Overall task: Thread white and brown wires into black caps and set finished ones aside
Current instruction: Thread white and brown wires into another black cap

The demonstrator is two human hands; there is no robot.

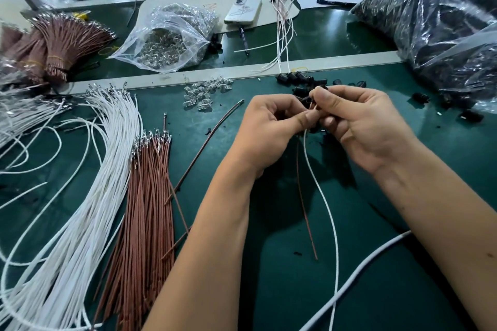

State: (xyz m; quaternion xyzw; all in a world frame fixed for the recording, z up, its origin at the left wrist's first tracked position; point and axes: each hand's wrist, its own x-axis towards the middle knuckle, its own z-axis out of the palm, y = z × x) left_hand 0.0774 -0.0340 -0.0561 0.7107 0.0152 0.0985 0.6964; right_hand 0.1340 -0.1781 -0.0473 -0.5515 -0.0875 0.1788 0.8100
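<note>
At the left of the frame, loose white wires [88, 183] and brown wires [149, 196] are laid in reach as stock. In the centre, the left hand [271, 126] is pinched on one white wire [322, 196] and one brown wire [304, 201], which hang down. The right hand [360, 121] is closed around a black cap [306, 101], mostly hidden, probably to steady it for threading. Finished assemblies [282, 21] are set aside at upper centre.

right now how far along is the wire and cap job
Done: only a small bunch of finished wires with caps lies set aside at the back. In hand: the left hand and right hand work a black cap, a white wire and brown wire hanging below. Left: big piles of white wires and brown wires, so it looks early.
</note>
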